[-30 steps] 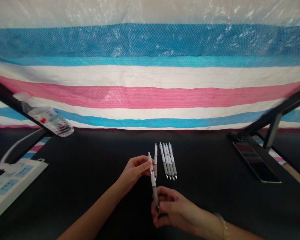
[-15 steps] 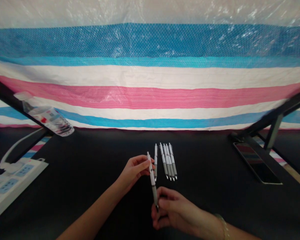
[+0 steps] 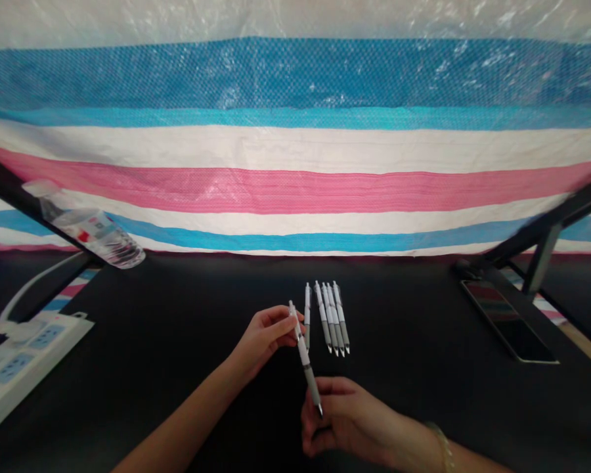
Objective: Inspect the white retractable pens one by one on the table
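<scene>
A white retractable pen with a grey grip [image 3: 303, 355] slants in front of me, its metal tip pointing down toward me. My left hand [image 3: 270, 335] pinches its upper part between thumb and fingers. At the pen's lower end is my right hand [image 3: 339, 414], fingers curled around the grip and tip; the exact contact there is partly hidden. Just beyond my left fingertips lies a single similar pen [image 3: 308, 305] on the black table [image 3: 201, 295]. To its right, several matching pens [image 3: 331, 318] rest side by side, tips toward me.
At the left stands a white power strip [image 3: 34, 355] with a plug and cable. A clear plastic bottle [image 3: 96, 230] leans behind it near a black frame bar. On the right lies a dark phone [image 3: 509, 322]. A striped plastic sheet [image 3: 295, 190] hangs across the back.
The pen's lower end has swung a little to the right, and my right hand has shifted slightly right with it. My left hand keeps its hold. The pens on the table stay put.
</scene>
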`<action>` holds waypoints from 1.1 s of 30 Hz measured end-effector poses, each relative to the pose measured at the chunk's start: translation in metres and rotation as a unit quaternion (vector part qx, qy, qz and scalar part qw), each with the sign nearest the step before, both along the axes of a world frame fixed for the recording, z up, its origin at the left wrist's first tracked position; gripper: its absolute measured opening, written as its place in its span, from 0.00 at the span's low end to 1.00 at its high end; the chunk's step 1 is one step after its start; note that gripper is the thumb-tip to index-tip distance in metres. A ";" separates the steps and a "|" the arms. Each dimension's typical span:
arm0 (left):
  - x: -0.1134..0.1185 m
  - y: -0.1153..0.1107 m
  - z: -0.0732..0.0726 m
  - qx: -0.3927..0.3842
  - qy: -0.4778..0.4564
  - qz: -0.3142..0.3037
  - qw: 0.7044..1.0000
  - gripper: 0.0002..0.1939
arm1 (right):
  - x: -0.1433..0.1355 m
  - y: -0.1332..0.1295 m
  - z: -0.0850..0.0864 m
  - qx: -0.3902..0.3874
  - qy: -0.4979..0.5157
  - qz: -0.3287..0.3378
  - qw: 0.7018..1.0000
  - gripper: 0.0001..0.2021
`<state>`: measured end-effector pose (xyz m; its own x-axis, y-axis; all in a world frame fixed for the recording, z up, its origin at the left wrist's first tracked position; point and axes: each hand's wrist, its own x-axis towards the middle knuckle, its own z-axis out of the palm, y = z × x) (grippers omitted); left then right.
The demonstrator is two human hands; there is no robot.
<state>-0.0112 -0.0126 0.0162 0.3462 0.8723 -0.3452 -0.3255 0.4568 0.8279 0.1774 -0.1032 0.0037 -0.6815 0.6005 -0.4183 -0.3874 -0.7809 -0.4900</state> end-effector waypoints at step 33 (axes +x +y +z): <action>0.007 -0.004 0.006 0.009 -0.003 0.047 0.999 0.19 | 0.002 -0.002 -0.012 0.023 -0.077 0.096 0.992 0.22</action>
